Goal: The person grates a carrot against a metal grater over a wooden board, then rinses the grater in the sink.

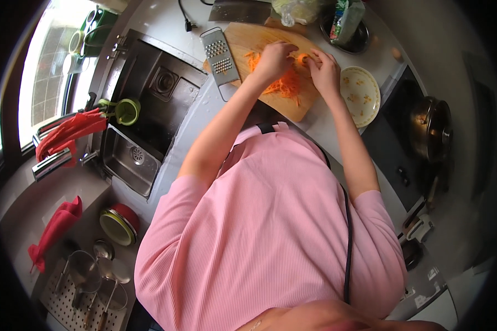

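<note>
A wooden cutting board (248,39) lies on the counter before me, with a pile of shredded carrot (285,86) on it. My left hand (276,60) is over the board, above part of the shreds, its fingers curled near a short carrot piece (302,58). On the other side of that piece is my right hand (324,72), with thumb and finger at its edge; whether they grip it is unclear. A flat metal grater (220,58) rests at the board's left edge. Right of the board, a patterned plate (360,97) holds small orange bits.
A cleaver blade (240,11) lies behind the board, beside a plastic-wrapped vegetable (296,10). A dark bowl (359,41) holds a package. The steel sink (149,111) is at left. A lidded pot (430,128) stands on the black cooktop (391,124) at right.
</note>
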### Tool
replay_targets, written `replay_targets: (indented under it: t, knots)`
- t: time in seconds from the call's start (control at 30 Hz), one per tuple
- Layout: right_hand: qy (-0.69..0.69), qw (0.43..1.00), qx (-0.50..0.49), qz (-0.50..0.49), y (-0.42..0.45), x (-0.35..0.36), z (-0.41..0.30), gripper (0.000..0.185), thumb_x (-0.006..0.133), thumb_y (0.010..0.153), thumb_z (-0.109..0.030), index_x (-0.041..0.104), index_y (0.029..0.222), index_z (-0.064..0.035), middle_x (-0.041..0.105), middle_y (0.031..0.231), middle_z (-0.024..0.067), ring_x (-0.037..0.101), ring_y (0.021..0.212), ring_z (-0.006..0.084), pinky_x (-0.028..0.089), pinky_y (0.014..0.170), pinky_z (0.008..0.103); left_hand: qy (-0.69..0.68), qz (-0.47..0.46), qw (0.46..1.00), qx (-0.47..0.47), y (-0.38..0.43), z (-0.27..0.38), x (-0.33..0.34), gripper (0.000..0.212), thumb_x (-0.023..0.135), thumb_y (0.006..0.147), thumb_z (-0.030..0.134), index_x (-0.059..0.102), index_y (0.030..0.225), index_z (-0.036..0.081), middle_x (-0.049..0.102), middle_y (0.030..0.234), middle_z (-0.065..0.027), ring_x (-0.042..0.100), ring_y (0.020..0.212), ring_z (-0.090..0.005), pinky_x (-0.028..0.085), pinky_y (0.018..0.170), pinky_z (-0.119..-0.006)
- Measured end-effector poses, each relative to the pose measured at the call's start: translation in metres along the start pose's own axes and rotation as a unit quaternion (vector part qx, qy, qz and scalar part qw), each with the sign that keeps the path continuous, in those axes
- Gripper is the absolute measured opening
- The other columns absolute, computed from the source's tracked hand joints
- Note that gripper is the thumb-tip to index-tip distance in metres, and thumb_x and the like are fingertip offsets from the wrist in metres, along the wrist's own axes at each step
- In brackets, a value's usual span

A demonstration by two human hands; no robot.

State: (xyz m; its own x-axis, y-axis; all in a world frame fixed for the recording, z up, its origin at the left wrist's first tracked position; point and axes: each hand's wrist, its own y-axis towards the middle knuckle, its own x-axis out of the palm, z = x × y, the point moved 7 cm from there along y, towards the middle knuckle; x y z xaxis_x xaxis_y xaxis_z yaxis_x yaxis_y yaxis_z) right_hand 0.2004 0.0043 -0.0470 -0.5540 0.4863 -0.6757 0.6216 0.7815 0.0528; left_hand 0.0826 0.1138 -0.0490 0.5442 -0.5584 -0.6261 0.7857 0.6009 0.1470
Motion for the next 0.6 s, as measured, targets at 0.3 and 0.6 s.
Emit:
replay_targets:
  t: [0.3,0.6]
  knots:
    - [-0.152,0.987,-0.012,-0.059,0.006,0.015,0.045,0.035,0.055,0.082,0.004,0.061,0.115,-0.0022,0.061,0.116,0.0167,0.057,0.110,0.0332,0.046,0.094,0.0392,0.171,-0.123,0.977,0.020,0.028,0.010,0.077,0.019,0.057,0.077,0.000,0.058,0.096,-0.001,0.059,0.104,-0.0181,0.060,0.098,-0.0368,0.052,0.083,-0.042]
    - [0.188,0.979,-0.044,-0.062,0.016,-0.003,-0.011,0.020,0.068,0.085,-0.008,0.065,0.103,0.0010,0.070,0.096,0.0113,0.068,0.084,0.0185,0.053,0.073,0.0293,0.051,0.067,0.996,-0.026,0.010,0.035,-0.014,0.024,0.068,0.073,0.005,0.062,0.096,0.002,0.062,0.089,-0.0152,0.062,0.085,-0.0332,0.051,0.075,-0.042]
